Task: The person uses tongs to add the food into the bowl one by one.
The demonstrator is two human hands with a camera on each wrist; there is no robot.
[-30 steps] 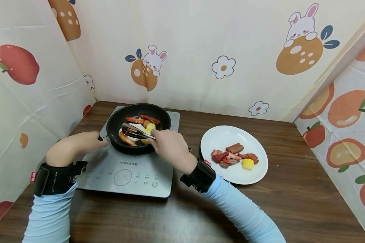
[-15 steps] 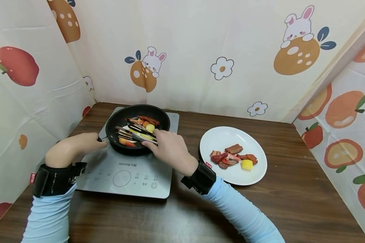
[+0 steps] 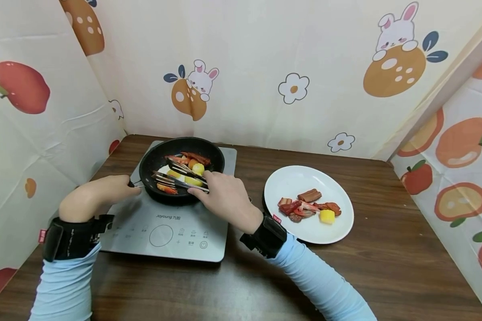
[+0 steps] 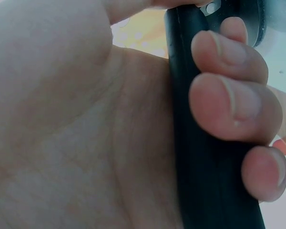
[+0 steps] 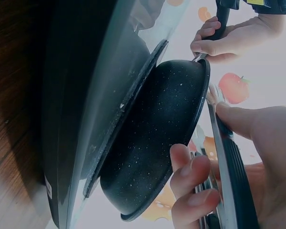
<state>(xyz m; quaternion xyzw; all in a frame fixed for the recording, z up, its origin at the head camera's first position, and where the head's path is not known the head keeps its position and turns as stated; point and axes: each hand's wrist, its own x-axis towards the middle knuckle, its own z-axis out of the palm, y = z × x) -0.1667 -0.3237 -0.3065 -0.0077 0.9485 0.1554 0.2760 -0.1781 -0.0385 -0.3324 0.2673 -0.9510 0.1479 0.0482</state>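
L hand round pan handle, R hand w/ tongs

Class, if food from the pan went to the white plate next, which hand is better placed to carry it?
Probably the right hand: it holds the tongs, their ends at the food in the pan, and is nearer the white plate. The left hand grips the pan handle.

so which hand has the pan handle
The left hand: it is wrapped round the pan's black handle, while the right hand holds the tongs.
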